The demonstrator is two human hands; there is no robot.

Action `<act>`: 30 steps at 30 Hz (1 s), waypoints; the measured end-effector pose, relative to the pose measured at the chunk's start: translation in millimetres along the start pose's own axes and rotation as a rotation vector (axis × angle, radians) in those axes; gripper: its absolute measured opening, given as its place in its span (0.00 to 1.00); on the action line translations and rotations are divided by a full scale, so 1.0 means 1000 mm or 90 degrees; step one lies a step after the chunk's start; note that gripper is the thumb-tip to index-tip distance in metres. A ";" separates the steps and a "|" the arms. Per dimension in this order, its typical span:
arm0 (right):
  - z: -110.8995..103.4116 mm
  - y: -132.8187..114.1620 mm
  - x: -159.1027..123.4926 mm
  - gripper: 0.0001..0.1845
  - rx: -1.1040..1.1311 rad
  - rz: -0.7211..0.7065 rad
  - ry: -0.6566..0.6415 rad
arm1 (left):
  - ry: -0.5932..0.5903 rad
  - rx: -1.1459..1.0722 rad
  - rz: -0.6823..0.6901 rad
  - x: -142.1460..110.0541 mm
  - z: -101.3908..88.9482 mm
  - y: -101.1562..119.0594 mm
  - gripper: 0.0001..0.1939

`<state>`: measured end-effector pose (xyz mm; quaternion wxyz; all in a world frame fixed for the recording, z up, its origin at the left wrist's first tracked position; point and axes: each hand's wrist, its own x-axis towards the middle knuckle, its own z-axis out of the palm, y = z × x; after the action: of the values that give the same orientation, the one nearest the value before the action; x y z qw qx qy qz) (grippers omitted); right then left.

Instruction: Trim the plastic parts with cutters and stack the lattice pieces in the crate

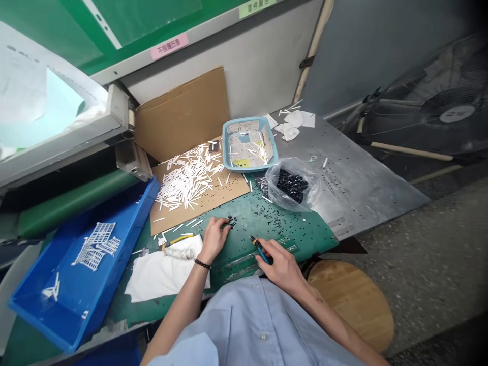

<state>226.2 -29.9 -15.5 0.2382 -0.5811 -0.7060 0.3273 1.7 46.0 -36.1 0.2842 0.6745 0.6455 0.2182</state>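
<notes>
My left hand (215, 236), with a dark bead bracelet at the wrist, is over the green mat (244, 203). Its thumb and fingertips are closed on a small black plastic part (231, 220) with short branches; the exact shape is too small to make out. To its right, my right hand (280, 262) grips wire nippers (262, 250) with blue handles, their jaws pointing up and left toward the left hand. A gap of bare mat lies between the nippers and the black part. Tiny black bits (274, 218) are scattered beyond the right hand.
A clear bag (314, 185) of black pieces stands beyond my hands. White sticks (186, 180) pile on cardboard (236, 189) beside a light-blue basket (224, 147). A white cloth (152, 277) and a blue bin (125, 254) lie left. A round stool (351, 305) stands right.
</notes>
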 end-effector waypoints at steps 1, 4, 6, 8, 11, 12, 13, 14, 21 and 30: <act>0.001 -0.001 0.002 0.20 -0.001 -0.017 -0.005 | -0.008 0.003 0.007 0.001 0.001 0.002 0.09; 0.005 -0.001 0.003 0.20 -0.008 -0.066 0.002 | -0.021 0.011 0.011 0.002 -0.002 0.008 0.06; 0.009 0.003 0.004 0.19 -0.012 -0.085 0.014 | -0.012 0.001 0.002 -0.001 -0.004 0.011 0.06; 0.012 0.007 0.005 0.19 -0.016 -0.096 0.021 | 0.006 -0.038 -0.013 -0.004 -0.007 0.013 0.06; 0.015 0.010 0.008 0.20 -0.024 -0.105 0.020 | 0.010 -0.167 -0.087 -0.009 -0.014 0.014 0.05; 0.015 0.010 0.009 0.20 -0.029 -0.109 0.018 | 0.007 -0.228 -0.122 -0.011 -0.016 0.014 0.03; 0.015 0.009 0.010 0.20 -0.034 -0.112 0.017 | 0.004 -0.293 -0.154 -0.014 -0.019 0.015 0.02; 0.016 0.008 0.010 0.20 -0.040 -0.116 0.015 | 0.006 -0.357 -0.181 -0.017 -0.022 0.015 0.02; 0.016 -0.007 0.015 0.21 -0.070 -0.155 -0.025 | 0.016 -0.621 -0.259 -0.035 -0.038 0.013 0.07; 0.007 -0.030 0.025 0.22 -0.145 -0.244 -0.063 | -0.007 -0.786 -0.307 -0.045 -0.051 0.020 0.11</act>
<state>196.0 -9.7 1.3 0.1940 -0.4424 -0.8468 0.2227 -20.0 6.3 18.3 0.6626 0.2254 0.5335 0.4749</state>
